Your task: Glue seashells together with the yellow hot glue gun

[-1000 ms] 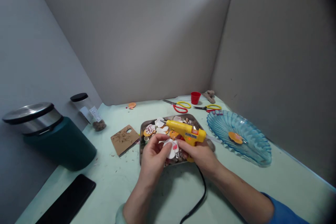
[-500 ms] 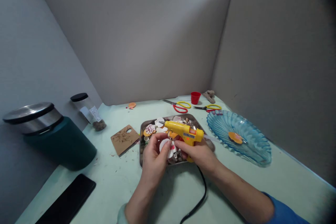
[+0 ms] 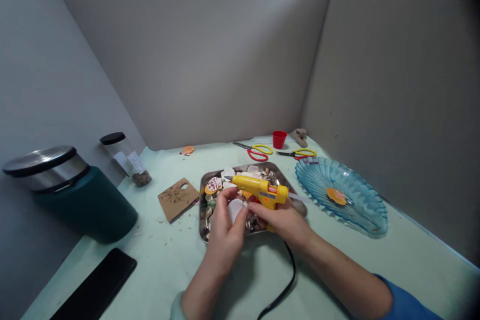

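Observation:
My right hand (image 3: 282, 221) grips a yellow hot glue gun (image 3: 260, 189) by its handle, nozzle pointing left over a metal tray (image 3: 204, 232) filled with several seashells. My left hand (image 3: 226, 231) pinches a white shell (image 3: 235, 208) just below the nozzle, fingers curled round it. The gun's black cord (image 3: 283, 287) trails toward me across the table. Its red light is lit.
A blue glass shell-shaped dish (image 3: 343, 195) with an orange shell (image 3: 336, 196) lies right. Two scissors (image 3: 258, 150) and a red cup (image 3: 279, 139) sit at the back. A cardboard piece (image 3: 177, 199), jar (image 3: 126, 158), steel-lidded green bin (image 3: 71, 192) and black phone (image 3: 96, 287) are left.
Both hands shifted slightly left and away from me. The left hand turned the white shell up toward the nozzle, and the glue gun moved a little left.

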The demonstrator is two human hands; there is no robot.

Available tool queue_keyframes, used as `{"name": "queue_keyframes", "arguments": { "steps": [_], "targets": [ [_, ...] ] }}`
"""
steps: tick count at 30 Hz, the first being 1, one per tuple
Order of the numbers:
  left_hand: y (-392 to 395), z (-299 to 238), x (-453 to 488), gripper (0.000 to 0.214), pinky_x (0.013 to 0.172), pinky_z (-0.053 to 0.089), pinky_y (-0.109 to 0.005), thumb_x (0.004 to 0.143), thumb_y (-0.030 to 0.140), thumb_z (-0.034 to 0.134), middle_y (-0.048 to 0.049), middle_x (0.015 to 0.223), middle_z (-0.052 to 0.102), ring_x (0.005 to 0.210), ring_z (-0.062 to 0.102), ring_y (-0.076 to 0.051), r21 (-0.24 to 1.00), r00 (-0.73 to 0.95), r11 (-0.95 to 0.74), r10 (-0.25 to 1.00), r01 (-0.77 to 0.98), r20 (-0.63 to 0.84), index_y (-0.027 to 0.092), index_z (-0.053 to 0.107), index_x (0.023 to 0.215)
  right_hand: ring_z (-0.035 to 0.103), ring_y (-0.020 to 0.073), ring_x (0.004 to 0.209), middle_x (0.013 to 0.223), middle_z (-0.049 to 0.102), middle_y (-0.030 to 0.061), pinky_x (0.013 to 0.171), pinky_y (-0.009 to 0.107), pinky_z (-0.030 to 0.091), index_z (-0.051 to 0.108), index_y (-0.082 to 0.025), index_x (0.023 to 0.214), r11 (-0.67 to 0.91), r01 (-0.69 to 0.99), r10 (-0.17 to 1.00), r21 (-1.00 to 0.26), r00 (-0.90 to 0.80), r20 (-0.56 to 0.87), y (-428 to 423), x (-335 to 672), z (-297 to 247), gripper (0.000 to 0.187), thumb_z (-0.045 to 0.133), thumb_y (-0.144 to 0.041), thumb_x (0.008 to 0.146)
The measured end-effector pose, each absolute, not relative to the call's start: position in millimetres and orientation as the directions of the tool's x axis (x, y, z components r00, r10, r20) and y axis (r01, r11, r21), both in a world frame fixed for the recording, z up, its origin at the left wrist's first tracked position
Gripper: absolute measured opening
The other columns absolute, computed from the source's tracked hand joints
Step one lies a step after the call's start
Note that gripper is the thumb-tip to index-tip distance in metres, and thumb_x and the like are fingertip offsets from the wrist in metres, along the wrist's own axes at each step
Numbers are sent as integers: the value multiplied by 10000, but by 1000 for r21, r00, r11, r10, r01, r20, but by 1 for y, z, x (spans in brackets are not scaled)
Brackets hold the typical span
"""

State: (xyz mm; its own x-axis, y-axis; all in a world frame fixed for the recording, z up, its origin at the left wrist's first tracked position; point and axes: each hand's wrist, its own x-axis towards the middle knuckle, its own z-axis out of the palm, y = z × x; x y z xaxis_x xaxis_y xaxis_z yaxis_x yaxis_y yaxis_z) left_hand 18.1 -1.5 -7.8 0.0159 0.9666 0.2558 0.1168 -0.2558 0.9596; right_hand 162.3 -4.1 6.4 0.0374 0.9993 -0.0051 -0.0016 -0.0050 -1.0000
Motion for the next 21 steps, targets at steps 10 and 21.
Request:
{"name": "queue_keyframes", "arguments": {
  "steps": [10, 21],
  "targets": [
    [-5, -5, 21, 433, 793, 447, -309, 790, 293, 695, -61, 1035, 612, 881, 595, -204, 950, -17, -279, 959, 141, 284, 216, 526, 1181, 468, 101, 463, 523, 536, -54, 451, 223, 380, 642, -172, 770, -13, -44, 997, -999, 74, -16, -5, 160, 10, 142, 695, -281, 697],
    [-7, -3, 22, 229, 809, 442, -336, 875, 286, 567, -61, 1025, 558, 916, 576, -204, 899, 54, -357, 933, 254, 355, 205, 455, 1058, 494, 117, 517, 602, 586, -32, 497, 238, 405, 653, -178, 787, -9, -52, 997, -999, 82, -13, -6, 159, 12, 149, 666, -295, 695]
  ]
}}
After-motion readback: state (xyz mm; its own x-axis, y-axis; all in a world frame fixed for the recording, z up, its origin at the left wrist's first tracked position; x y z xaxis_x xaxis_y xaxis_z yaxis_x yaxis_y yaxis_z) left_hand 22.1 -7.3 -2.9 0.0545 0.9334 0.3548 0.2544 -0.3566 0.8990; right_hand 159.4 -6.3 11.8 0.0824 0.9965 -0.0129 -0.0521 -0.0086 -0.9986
